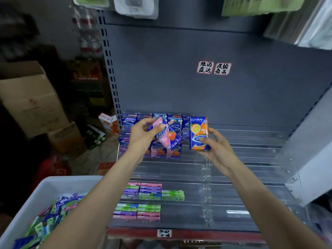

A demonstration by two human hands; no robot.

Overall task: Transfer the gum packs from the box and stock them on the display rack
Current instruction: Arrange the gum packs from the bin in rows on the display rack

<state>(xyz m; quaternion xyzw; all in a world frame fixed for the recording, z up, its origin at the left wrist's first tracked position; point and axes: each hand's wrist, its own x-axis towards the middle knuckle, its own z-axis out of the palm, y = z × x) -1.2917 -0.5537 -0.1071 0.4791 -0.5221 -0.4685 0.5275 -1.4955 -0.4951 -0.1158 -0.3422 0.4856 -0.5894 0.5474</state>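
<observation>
My left hand grips a pink strawberry gum pack, held tilted over the stocked rows at the back left of the display rack. My right hand holds an orange gum pack upright, just right of those rows. Several blue and purple packs stand on the rack's upper tiers. Slim stick packs in pink, purple and green lie on the lower tiers. A white box at the lower left holds many loose gum packs.
Clear plastic dividers split the rack into lanes. Two handwritten labels stick on the grey back panel. Cardboard cartons and goods crowd the floor at the left. A red price rail edges the rack's front.
</observation>
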